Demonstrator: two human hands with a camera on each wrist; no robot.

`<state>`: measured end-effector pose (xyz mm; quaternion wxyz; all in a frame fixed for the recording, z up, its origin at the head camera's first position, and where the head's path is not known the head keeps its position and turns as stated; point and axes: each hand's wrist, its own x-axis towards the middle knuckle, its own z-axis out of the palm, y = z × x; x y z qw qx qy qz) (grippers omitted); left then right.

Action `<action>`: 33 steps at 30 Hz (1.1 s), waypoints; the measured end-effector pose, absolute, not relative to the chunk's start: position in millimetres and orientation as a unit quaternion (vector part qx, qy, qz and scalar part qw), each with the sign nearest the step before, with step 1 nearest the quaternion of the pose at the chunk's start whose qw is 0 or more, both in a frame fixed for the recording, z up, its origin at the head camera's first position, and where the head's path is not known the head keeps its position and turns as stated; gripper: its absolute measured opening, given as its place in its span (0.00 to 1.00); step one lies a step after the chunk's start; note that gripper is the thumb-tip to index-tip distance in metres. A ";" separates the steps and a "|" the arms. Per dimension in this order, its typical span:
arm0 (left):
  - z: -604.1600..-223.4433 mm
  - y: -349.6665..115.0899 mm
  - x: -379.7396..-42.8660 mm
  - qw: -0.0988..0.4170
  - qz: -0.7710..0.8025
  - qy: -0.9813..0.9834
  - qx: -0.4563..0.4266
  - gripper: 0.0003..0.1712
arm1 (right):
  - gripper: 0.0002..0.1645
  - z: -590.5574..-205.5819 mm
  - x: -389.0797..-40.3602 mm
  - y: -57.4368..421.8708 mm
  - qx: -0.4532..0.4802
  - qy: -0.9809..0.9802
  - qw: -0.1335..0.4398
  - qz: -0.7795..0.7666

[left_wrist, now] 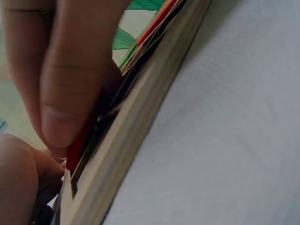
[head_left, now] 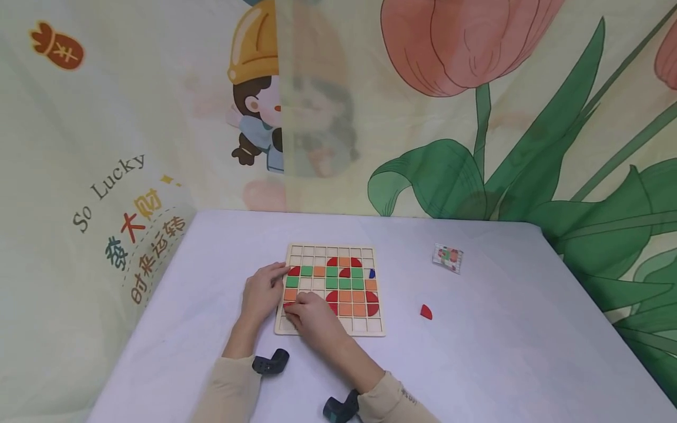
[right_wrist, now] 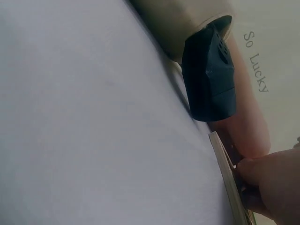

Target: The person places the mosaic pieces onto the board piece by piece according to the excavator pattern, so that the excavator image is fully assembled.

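Note:
A wooden grid board (head_left: 332, 330) lies on the white table, several cells filled with green squares, orange squares and red quarter-circle pieces. My right hand (head_left: 317, 320) is over its lower left part, thumb and fingers pinching a red piece (head_left: 287, 305) at a cell. In the left wrist view those fingers (left_wrist: 77, 79) stand large above the board's near edge, the red piece (left_wrist: 75, 154) under their tips. My left hand (head_left: 260, 291) rests along the board's left edge, fingertips touching it beside another red quarter-circle (head_left: 294, 271). The right hand covers some cells.
A loose red quarter-circle (head_left: 426, 312) lies on the table to the right of the board. Farther back is a small patterned packet (head_left: 447, 257). A blue piece (head_left: 372, 274) sits at the board's right side. Printed curtains (head_left: 328, 194) hang behind the table.

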<state>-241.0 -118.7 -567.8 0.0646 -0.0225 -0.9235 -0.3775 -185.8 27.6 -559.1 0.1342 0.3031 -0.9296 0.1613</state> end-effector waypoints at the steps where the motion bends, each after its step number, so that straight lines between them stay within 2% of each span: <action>1: -567.6 -118.9 -241.0 0.066 -0.379 -0.923 -0.024 0.19 | 0.10 -557.4 -184.1 26.4 0.307 -0.931 0.129 0.148; 11: -566.7 -121.1 -240.3 0.071 -0.382 -0.921 -0.029 0.20 | 0.25 -537.8 -156.8 10.1 0.301 -0.950 0.056 -0.065; 19: -567.9 -120.8 -241.5 0.066 -0.383 -0.921 -0.028 0.19 | 0.34 -526.7 -148.1 14.3 0.299 -0.950 -0.041 -0.081; 23: -568.2 -120.9 -241.1 0.068 -0.381 -0.922 -0.028 0.19 | 0.32 -524.3 -153.0 21.4 0.303 -0.951 -0.061 -0.029; 30: -569.3 -120.1 -241.1 0.055 -0.383 -0.922 -0.030 0.20 | 0.22 -514.4 -169.0 42.5 0.324 -0.941 -0.072 0.073; 33: -570.3 -118.9 -241.3 0.059 -0.385 -0.921 -0.027 0.20 | 0.20 -506.3 -178.4 57.4 0.300 -0.940 -0.098 0.126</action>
